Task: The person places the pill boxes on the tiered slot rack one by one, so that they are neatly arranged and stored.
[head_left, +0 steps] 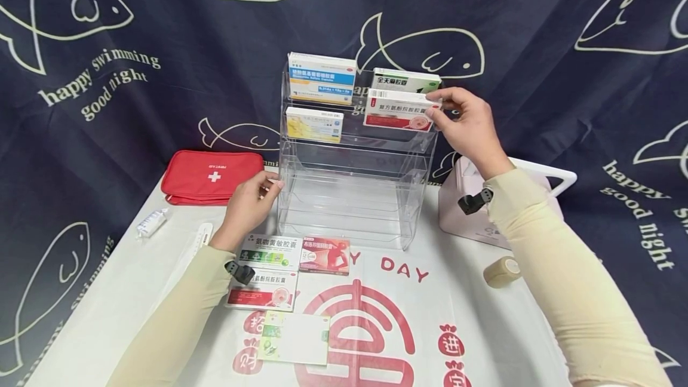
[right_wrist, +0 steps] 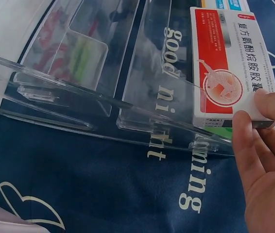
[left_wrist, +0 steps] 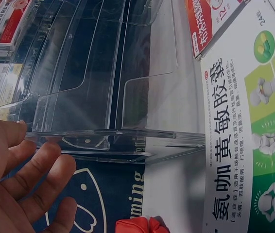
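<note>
Steadying the clear acrylic tiered rack (head_left: 352, 196) with relaxed left hand (head_left: 248, 205), right hand (head_left: 466, 127) pinching the red-and-white medicine box (head_left: 399, 110), best seated flat behind the shelf lip.

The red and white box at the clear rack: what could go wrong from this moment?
1. The right hand pinches the red and white box only at its end, so it might tip or slip.
2. The clear rack is steadied only by the left hand at its side; a push could shift it.
3. The green box stands close behind and might get knocked.
</note>
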### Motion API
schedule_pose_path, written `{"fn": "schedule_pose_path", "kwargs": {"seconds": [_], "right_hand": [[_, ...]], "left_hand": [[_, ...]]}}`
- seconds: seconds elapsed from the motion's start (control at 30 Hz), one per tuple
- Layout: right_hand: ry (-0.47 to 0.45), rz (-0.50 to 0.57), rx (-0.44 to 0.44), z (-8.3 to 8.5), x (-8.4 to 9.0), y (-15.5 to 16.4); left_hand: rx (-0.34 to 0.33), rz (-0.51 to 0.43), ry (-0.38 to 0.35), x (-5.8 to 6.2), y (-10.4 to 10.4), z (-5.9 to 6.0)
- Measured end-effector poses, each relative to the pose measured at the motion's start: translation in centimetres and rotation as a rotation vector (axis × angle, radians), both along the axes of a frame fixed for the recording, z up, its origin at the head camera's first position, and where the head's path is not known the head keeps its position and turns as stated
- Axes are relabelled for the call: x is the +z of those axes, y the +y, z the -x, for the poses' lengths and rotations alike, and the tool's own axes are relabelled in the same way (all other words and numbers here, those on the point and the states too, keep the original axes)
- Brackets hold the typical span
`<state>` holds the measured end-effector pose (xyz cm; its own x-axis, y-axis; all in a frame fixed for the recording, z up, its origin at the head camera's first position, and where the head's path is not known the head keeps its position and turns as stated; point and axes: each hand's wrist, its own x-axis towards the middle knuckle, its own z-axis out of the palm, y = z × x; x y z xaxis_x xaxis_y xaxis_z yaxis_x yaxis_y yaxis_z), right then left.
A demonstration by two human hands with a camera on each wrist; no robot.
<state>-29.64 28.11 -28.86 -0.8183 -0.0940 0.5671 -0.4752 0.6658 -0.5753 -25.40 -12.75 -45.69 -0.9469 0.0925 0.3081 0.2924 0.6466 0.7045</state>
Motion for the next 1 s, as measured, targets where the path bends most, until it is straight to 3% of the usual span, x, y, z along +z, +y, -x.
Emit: {"fn": "schedule_pose_path", "kwargs": {"seconds": [0.33,1.0], "right_hand": [[0.169,-0.219,0.064,1.11,-1.19,0.35],[0.218,-0.398,0.063,1.05,-1.17,0.27]], "left_hand": [[0.001,0.002,-0.002,-0.14,-0.03,0.05],[0.002,-0.001,-0.011,-0.03,-0.01,-0.15]]}}
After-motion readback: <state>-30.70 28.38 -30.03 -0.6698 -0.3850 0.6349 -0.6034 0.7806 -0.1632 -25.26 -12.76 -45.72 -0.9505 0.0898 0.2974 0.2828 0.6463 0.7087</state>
